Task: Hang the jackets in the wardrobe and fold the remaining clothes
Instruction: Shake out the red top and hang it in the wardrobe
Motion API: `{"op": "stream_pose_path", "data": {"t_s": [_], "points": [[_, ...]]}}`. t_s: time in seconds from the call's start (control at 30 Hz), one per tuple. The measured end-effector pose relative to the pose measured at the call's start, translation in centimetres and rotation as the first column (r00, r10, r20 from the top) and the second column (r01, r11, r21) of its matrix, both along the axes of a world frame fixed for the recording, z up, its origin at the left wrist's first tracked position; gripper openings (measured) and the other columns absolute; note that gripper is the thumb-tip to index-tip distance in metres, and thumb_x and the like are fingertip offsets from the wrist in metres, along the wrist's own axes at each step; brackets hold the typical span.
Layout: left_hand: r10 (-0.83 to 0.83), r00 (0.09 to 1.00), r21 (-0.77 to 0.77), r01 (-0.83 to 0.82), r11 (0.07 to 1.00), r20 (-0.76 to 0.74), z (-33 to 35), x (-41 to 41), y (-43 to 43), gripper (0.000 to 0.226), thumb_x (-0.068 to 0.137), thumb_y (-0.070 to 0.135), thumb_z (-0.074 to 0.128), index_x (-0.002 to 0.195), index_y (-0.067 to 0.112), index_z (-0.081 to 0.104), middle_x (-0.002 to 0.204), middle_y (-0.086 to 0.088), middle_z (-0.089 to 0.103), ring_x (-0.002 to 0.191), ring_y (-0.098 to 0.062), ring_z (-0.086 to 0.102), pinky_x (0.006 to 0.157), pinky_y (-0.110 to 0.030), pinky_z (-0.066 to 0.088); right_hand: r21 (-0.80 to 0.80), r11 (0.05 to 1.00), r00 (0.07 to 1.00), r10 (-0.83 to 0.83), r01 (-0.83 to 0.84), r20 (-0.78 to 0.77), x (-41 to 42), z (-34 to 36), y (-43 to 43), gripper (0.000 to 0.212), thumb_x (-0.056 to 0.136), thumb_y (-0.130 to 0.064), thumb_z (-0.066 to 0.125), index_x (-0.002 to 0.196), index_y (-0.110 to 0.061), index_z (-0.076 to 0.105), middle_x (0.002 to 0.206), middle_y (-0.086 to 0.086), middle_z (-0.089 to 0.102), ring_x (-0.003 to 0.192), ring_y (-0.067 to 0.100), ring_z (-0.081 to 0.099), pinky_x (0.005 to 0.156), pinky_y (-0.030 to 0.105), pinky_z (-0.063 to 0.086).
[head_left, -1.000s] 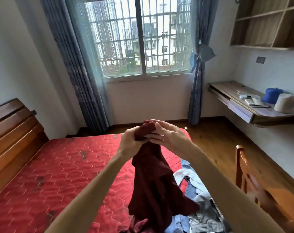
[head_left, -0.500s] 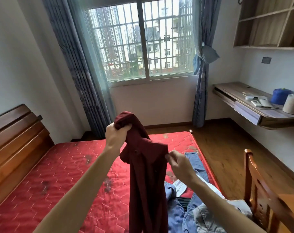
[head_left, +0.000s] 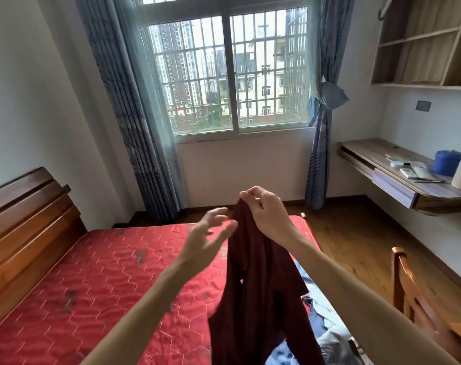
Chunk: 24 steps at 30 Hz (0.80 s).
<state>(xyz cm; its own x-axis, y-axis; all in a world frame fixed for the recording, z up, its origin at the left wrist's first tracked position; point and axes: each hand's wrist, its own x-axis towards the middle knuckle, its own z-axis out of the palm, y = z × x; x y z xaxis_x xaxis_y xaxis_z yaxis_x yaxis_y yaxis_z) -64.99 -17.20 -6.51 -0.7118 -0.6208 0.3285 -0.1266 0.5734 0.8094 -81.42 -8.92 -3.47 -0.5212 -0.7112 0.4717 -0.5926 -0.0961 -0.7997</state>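
Evidently soft and light, the maroon garment (head_left: 255,285) hangs at centre; right hand (head_left: 266,212) pinches its top, left hand (head_left: 207,235) spread; better grasp both shoulders.

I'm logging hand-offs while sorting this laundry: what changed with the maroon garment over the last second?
The left hand has let go of the maroon garment and now hovers open beside it, fingers spread. The right hand moved up from the garment's side and pinches its top, so it hangs from that hand alone. The pile of clothes stays on the red bed.
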Motion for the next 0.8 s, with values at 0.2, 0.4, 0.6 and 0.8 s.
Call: {"op": "stream_pose_path", "data": {"t_s": [0.2, 0.4, 0.6, 0.8], "points": [[-0.045, 0.992, 0.174, 0.065, 0.983, -0.117, 0.4, -2.4, -0.5, 0.021, 0.089, 0.032, 0.07, 0.079, 0.014, 0.073, 0.066, 0.002, 0.064, 0.064, -0.01, 0.054, 0.062, -0.037, 0.043, 0.068, 0.996, 0.98, -0.038, 0.052, -0.194, -1.4, 0.1, 1.4, 0.022, 0.095, -0.037, 0.063, 0.089, -0.019, 0.073, 0.065, -0.016, 0.063, 0.064, -0.009, 0.058, 0.064, 0.004, 0.037], [-0.167, 0.985, 0.445, 0.165, 0.88, -0.036, 3.1, -2.7, -0.6, 0.022, 0.1, 0.017, 0.057, 0.093, 0.006, 0.074, 0.073, 0.001, 0.069, 0.066, -0.008, 0.063, 0.061, -0.023, 0.051, 0.194, 0.977, 0.99, 0.105, -0.084, -0.099, -2.3, -1.8, 3.6, 0.026, 0.09, -0.049, 0.066, 0.091, -0.024, 0.073, 0.07, -0.009, 0.069, 0.061, -0.003, 0.059, 0.062, 0.01, 0.04], [-0.025, 0.993, 0.581, 0.087, 0.81, -0.114, 4.6, -1.9, -1.8, 0.027, 0.101, 0.016, 0.052, 0.08, 0.01, 0.069, 0.068, -0.005, 0.063, 0.054, -0.012, 0.058, 0.05, -0.022, 0.048, 0.349, 0.834, 0.899, 0.354, -0.428, 0.256, -3.5, -4.3, 5.6, 0.041, 0.076, -0.039, 0.083, 0.087, -0.001, 0.071, 0.077, 0.003, 0.063, 0.073, 0.013, 0.059, 0.068, 0.032, 0.044], [0.106, 0.994, 0.601, -0.079, 0.796, -0.01, 6.3, 1.4, -4.4, 0.033, 0.099, 0.013, 0.052, 0.067, 0.011, 0.06, 0.048, 0.0, 0.059, 0.037, -0.009, 0.054, 0.039, -0.016, 0.044, 0.365, 0.81, 0.868, 0.323, -0.46, 0.376, -6.2, -4.8, 7.0, 0.045, 0.074, -0.034, 0.085, 0.082, 0.004, 0.063, 0.077, 0.01, 0.054, 0.072, 0.022, 0.05, 0.063, 0.031, 0.038]]}}
